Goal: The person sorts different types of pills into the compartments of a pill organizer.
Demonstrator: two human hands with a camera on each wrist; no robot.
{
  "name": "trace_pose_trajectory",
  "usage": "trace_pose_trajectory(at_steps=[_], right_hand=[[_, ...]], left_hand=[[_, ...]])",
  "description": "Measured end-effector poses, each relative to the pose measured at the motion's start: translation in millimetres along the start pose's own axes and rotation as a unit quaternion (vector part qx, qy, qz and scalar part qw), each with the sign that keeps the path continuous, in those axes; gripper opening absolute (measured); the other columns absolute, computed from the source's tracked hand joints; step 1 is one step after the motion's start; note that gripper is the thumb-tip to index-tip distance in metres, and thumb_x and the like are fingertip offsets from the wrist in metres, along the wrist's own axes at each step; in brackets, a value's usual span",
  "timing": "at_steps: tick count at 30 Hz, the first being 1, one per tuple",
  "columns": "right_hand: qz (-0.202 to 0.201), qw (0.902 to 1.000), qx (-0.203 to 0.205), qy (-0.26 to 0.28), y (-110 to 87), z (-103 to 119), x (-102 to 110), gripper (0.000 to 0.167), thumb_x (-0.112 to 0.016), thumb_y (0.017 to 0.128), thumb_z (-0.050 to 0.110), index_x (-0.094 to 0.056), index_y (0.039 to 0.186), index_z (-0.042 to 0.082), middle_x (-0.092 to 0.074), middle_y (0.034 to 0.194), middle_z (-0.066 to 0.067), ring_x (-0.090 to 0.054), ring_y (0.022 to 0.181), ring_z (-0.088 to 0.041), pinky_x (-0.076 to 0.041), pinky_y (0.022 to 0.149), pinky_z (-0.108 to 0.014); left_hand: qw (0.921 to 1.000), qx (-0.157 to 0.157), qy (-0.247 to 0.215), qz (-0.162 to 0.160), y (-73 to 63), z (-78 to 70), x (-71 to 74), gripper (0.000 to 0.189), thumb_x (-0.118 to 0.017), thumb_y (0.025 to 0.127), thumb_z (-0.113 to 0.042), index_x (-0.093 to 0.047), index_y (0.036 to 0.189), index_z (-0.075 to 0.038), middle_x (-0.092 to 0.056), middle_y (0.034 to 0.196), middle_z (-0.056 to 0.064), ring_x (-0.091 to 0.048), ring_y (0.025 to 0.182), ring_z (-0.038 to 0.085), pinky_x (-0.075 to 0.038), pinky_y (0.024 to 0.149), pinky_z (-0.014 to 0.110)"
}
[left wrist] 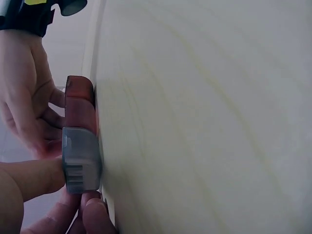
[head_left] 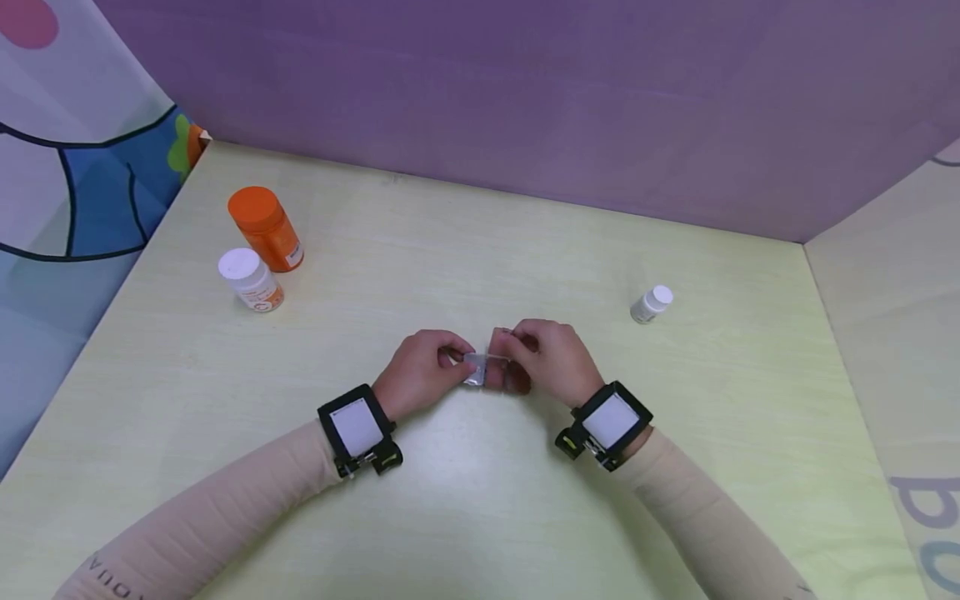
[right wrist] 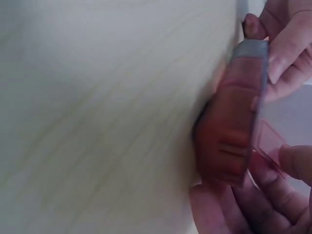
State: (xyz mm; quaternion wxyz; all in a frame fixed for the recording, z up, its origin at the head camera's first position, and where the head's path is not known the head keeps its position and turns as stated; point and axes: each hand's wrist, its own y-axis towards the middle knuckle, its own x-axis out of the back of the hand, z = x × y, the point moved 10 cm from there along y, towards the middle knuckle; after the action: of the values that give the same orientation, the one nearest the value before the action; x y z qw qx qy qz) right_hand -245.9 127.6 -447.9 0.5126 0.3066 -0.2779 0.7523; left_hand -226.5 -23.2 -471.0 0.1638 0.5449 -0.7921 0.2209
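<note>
Between my hands, just above the table, is a small translucent case (head_left: 476,372) that looks like a pill box, grey at one end and reddish along the rest. My left hand (head_left: 417,372) pinches its grey end (left wrist: 80,151) between thumb and fingers. At the reddish end (right wrist: 226,134), my right hand (head_left: 559,360) holds a thin clear pinkish flap (right wrist: 269,139), seemingly a raised lid, between thumb and finger. Other right fingers lie against the case's end. Whatever is inside the case cannot be made out.
An orange bottle (head_left: 272,233) and a white bottle (head_left: 253,282) with a label stand close together at the left. A smaller white-capped bottle (head_left: 651,305) stands at the right. Behind the pale table (head_left: 450,517) rises a purple wall (head_left: 510,108).
</note>
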Motion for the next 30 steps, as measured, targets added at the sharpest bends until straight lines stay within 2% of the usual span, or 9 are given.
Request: trace_pose_trajectory(at_steps=[8,19,25,30], right_hand=[[0.000,0.9975,-0.068,-0.018,7.0,-12,-5,0.032,-0.069,0.101,0.033,-0.070,0.079,0.010,-0.061,0.068,0.000,-0.053,0.065,-0.018,-0.041,0.055,-0.029],[-0.006,0.9954,-0.088,-0.039,6.8,-19,-9,0.030,-0.072,0.099,0.031,-0.068,0.077,0.011,-0.061,0.066,0.000,-0.055,0.063,-0.017,-0.042,0.052,-0.029],[-0.021,0.9971,-0.072,-0.009,0.1,-20,-4,0.027,-0.069,0.101,0.036,-0.072,0.091,0.010,-0.066,0.078,-0.001,-0.057,0.072,-0.020,-0.047,0.060,-0.031],[-0.015,0.9991,-0.036,0.018,-14.6,-21,-1,0.026,-0.075,0.097,0.031,-0.068,0.108,0.008,-0.068,0.087,-0.002,-0.061,0.078,-0.020,-0.052,0.066,-0.033]], left_hand=[[1.0000,0.003,-0.001,-0.002,-0.1,1.5,-0.1,0.018,-0.074,0.094,-0.012,-0.076,0.110,-0.003,-0.072,0.094,0.004,-0.061,0.078,0.016,-0.050,0.071,0.031],[1.0000,0.002,0.005,-0.003,-0.2,0.4,-0.2,0.018,-0.074,0.095,-0.013,-0.076,0.110,-0.004,-0.072,0.094,0.004,-0.060,0.078,0.016,-0.049,0.071,0.031],[1.0000,0.004,0.004,-0.002,-0.6,0.7,-0.3,0.019,-0.075,0.094,-0.013,-0.076,0.111,-0.003,-0.072,0.094,0.005,-0.061,0.079,0.017,-0.050,0.071,0.031],[1.0000,0.007,0.004,-0.001,-0.1,1.3,-0.5,0.019,-0.075,0.094,-0.013,-0.076,0.111,-0.003,-0.072,0.094,0.005,-0.061,0.079,0.017,-0.050,0.071,0.032]])
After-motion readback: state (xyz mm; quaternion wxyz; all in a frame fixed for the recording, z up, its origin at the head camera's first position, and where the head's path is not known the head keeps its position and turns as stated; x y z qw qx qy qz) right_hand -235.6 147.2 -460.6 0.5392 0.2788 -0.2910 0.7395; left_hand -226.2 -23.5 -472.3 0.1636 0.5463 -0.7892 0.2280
